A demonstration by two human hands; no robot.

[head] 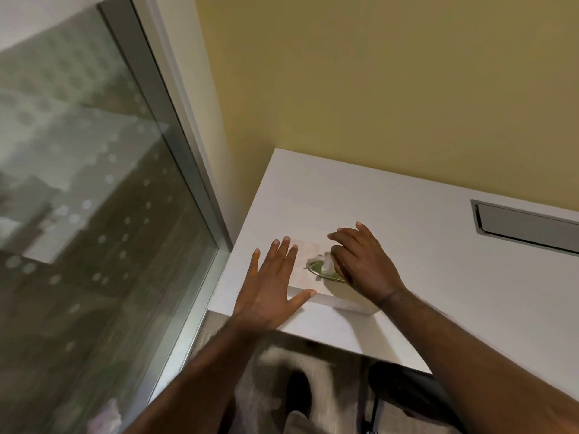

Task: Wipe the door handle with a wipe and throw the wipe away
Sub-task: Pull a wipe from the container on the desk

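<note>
A flat white wipe box [344, 303] lies on the white desk [438, 277], with an oval opening [315, 267] in its top. A white wipe [327, 264] sticks up out of that opening. My right hand [363, 261] is over the opening, thumb and fingers pinched on the wipe. My left hand [272, 289] lies flat on the left end of the box, fingers spread, thumb along its front edge. No door handle is in view.
A glass panel [94, 214] in a grey metal frame [188, 170] stands close on the left. A yellow wall [376, 89] rises behind the desk. A grey cable hatch [526, 227] is set into the desk at right. A dark chair [407, 389] sits under the desk edge.
</note>
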